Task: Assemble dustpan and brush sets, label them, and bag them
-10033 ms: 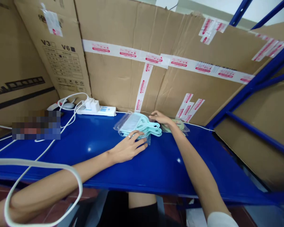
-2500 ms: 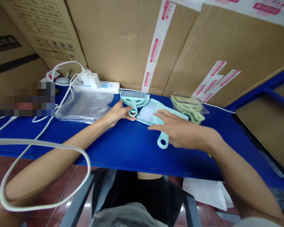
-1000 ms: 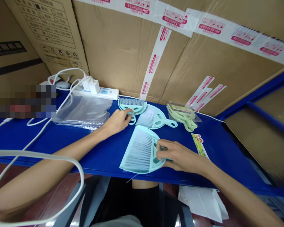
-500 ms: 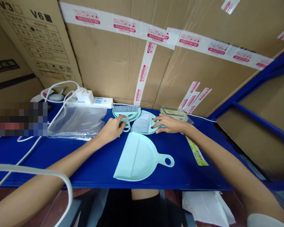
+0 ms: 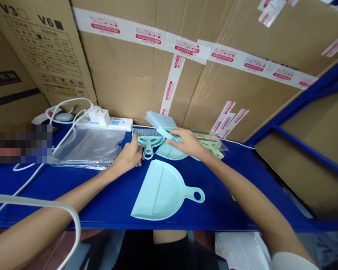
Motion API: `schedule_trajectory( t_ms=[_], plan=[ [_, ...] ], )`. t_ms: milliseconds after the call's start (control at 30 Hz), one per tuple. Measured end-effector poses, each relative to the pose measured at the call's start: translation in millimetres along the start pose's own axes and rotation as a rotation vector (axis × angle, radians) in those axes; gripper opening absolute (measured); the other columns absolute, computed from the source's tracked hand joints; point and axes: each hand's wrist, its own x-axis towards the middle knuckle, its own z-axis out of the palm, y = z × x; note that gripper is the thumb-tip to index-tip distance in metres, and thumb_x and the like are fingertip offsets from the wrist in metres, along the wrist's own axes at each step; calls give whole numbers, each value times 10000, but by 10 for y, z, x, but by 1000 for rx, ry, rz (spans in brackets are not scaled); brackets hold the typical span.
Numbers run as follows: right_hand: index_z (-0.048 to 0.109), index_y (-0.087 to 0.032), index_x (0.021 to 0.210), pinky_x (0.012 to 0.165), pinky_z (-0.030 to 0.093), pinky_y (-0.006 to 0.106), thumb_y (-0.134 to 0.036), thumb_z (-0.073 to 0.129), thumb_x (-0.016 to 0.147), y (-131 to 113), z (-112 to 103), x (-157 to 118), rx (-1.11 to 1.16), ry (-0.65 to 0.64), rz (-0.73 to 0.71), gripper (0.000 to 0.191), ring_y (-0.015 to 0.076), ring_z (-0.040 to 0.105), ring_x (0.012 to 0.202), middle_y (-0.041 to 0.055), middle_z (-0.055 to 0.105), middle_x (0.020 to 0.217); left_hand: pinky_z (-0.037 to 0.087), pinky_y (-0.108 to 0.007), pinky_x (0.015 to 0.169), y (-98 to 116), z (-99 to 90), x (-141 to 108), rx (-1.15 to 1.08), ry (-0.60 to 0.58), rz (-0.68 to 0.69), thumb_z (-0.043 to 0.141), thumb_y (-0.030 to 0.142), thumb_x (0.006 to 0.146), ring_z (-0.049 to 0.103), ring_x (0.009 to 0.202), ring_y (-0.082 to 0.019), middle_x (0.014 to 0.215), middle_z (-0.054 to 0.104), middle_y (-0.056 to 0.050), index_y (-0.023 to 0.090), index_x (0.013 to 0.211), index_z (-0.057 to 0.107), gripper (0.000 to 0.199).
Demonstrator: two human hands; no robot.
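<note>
A pale-blue hand brush [image 5: 163,123], blurred by motion, is raised above the back of the table in my right hand [image 5: 186,141], whose fingers close round its handle. Below it lies a mint dustpan [image 5: 170,150], partly covered by the hand. My left hand [image 5: 131,152] rests at the left side of another mint brush [image 5: 148,141], which lies bristles-back on a dustpan. Its index finger reaches that set's edge and the other fingers are loosely bent, with no grip visible. A larger mint dustpan [image 5: 165,191] lies nearer me, handle to the right.
Clear plastic bags [image 5: 87,146] lie on the left beside a power strip [image 5: 118,123] with white cables. Behind my right hand is a green brush set [image 5: 214,144] in clear wrapping. A cardboard wall [image 5: 129,75] rises behind the blue table [image 5: 107,198].
My right hand has lifted the brush off its dustpan, up and to the left. My left hand has slid from the other brush's handle to its left side.
</note>
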Motion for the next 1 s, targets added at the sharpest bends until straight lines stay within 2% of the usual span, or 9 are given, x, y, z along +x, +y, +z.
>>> schedule_trajectory(
  t_ms=[100,200,333,533,633,700,800,900,1000],
  plan=[
    [772,-227,1220,874,479,370,-516,619,1049,-486,244,357,-111,-156,137,369,334,723,1153,132,795,1209,476,-232,448,14,-11,-29,-1,62,0,464,77,907,643,438,-184,611,627,87,165,1398,294,527],
    [786,-179,1231,917,528,413,-527,630,1031,-771,388,619,-155,-253,188,430,373,728,1195,201,774,1282,482,-275,524,41,-24,-57,72,141,27,465,72,897,649,480,-203,619,618,74,194,1303,324,447],
    [782,-158,1244,928,560,450,-442,749,937,-862,424,756,-152,-307,200,419,412,727,1210,229,757,1319,464,-336,632,130,-38,-103,228,244,88,452,117,938,690,615,-252,706,669,4,195,1261,380,339],
    [810,-232,1149,852,557,378,-353,792,855,-855,446,815,-126,-382,209,318,360,743,1167,143,792,1271,395,-340,661,209,-71,-149,316,339,131,434,188,997,717,680,-272,724,697,-8,198,1243,435,246],
    [810,-230,1107,832,531,344,-344,747,877,-807,367,784,-83,-333,198,264,336,745,1148,107,816,1173,378,-326,638,173,-67,-154,247,380,203,420,223,1017,678,618,-240,730,693,1,213,1198,443,183],
    [798,-233,1129,843,519,331,-360,731,893,-714,216,714,-50,-280,185,276,322,741,1149,81,816,1161,369,-319,614,147,-56,-159,207,370,275,409,254,1032,637,568,-217,732,679,10,224,1158,441,134],
    [746,-237,1239,894,514,321,-406,697,934,-453,-96,491,2,-165,170,352,289,725,1161,48,784,1267,393,-317,624,137,-41,-172,250,234,436,437,258,1025,633,579,-205,728,651,28,241,1097,458,76],
    [710,-214,1181,837,543,341,-455,667,959,-94,-328,119,187,81,175,331,263,750,962,43,785,1126,490,-331,730,155,-32,-179,367,55,628,552,160,909,714,846,-232,916,702,-13,245,1088,517,201],
    [672,-234,1085,702,575,365,-576,704,928,230,-350,-329,426,280,257,378,271,757,798,34,756,947,557,-346,772,137,-11,-166,531,-43,723,605,70,811,641,1199,-288,1198,695,-82,237,1145,587,374]
  ],
)
